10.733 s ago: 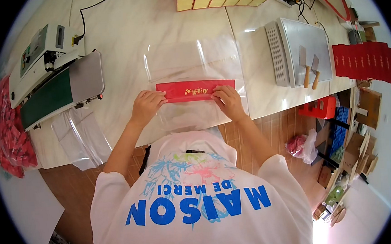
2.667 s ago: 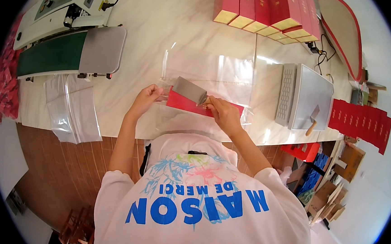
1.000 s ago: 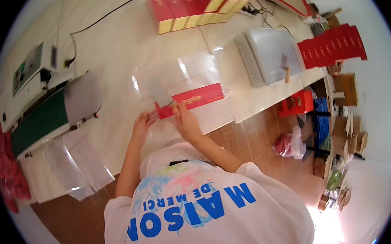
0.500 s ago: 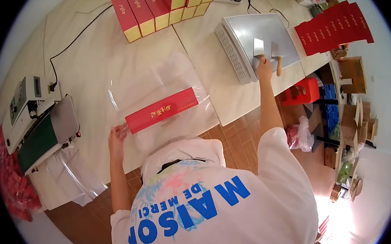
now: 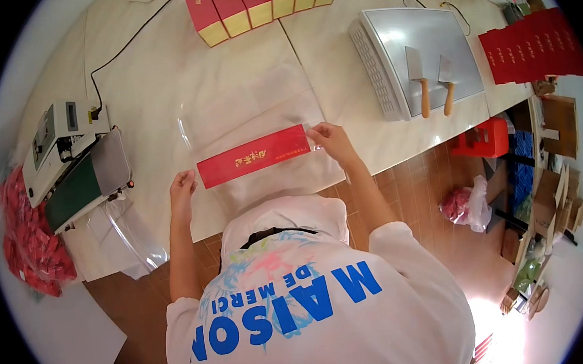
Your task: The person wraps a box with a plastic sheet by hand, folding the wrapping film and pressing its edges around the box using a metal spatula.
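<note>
A long red box with gold lettering lies slightly slanted on the table, with clear plastic film around and behind it. My left hand is closed in a pinch just off the box's left end; what it pinches, if anything, is too small to see. My right hand is at the box's right end, its fingers closed on the shiny film there. Two wood-handled scrapers, the nearer one and the farther one, lie side by side on a flat metal hot plate.
Red and yellow boxes stand at the back. A sealing machine with a green belt is on the left, beside folded plastic sheets. Flat red cartons lie at the right; a red stool stands below the table edge.
My right hand has let go of a scraper on the hot plate and moved left to the box's right end. My left hand has drawn slightly away from the box. The view has shifted.
</note>
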Available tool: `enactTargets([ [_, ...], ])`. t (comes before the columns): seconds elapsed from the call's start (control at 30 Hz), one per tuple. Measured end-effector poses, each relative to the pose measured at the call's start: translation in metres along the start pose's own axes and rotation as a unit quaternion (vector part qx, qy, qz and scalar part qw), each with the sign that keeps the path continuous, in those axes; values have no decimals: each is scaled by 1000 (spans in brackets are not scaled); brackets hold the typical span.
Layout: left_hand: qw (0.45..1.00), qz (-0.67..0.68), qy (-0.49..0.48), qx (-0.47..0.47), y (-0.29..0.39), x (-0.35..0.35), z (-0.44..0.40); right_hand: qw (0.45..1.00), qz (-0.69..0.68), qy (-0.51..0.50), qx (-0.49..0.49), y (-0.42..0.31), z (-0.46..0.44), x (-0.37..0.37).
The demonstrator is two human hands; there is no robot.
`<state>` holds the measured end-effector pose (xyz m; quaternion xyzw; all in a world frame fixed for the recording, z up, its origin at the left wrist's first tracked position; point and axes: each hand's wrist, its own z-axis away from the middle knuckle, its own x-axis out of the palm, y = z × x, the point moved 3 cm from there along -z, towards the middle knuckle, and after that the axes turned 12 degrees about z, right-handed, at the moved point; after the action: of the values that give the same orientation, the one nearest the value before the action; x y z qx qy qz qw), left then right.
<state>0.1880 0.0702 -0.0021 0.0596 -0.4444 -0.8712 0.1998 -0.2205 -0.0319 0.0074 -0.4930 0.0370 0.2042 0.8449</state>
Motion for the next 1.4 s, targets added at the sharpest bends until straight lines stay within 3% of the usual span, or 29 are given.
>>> enactTargets([
  [0.13, 999, -8, 24, 24, -3, -5, -4, 999, 25, 3, -33, 17, -5, -20],
  [0.2, 998, -15, 49, 40, -3, -15, -6, 996, 70, 44, -19, 14, -2, -27],
  [0.27, 988, 57, 133, 54, -1, -28, -2, 975, 164, 139, -51, 40, -19, -34],
  [0.33, 980, 65, 176, 62, -5, -48, -1, 980, 92, 170, -37, 38, -20, -37],
  [0.43, 976, 95, 191, 51, -10, -56, 8, 968, 161, 190, -43, 18, -16, -33],
  [0.5, 975, 121, 180, 38, -18, -52, 12, 824, 419, 304, -230, -37, 7, -17],
  [0.57, 982, 127, 140, -13, -36, -42, 13, 837, 401, 174, -330, -51, 9, 16],
  [0.63, 985, 126, 110, -34, -53, -31, 15, 791, 469, 55, -388, -70, 18, 58],
  [0.73, 978, 155, 71, -117, -72, -12, 15, 728, 521, 9, -445, -71, 11, 103],
  [0.83, 971, 192, 80, -118, -69, 2, 16, 736, 519, -17, -435, -67, -4, 122],
  [0.9, 961, 244, 82, -102, -60, 6, 15, 783, 450, -28, -429, -77, 0, 119],
  [0.97, 948, 292, 82, -91, -46, 14, 18, 790, 437, -19, -430, -95, 13, 114],
  [1.03, 916, 394, 15, 76, -8, 25, 34, 806, 336, 20, -487, -117, 32, 106],
  [1.1, 901, 319, 122, 267, 40, 48, 60, 819, 303, 50, -484, -128, 44, 103],
  [1.13, 905, 316, 108, 265, 55, 54, 66, 849, 250, 35, -464, -127, 45, 101],
  [1.2, 847, 234, 160, 450, 87, 57, 82, 902, 120, 3, -415, -113, 43, 105],
  [1.23, 850, 231, 149, 450, 96, 61, 84, 903, 117, 14, -412, -104, 44, 106],
  [1.3, 874, 265, 143, 381, 107, 66, 81, 928, -5, -70, -367, -89, 41, 113],
  [1.33, 876, 260, 137, 384, 107, 65, 78, 909, 122, -30, -397, -81, 39, 111],
  [1.4, 936, 274, -70, 211, 101, 73, 67, 908, 119, -24, -402, -66, 38, 116],
])
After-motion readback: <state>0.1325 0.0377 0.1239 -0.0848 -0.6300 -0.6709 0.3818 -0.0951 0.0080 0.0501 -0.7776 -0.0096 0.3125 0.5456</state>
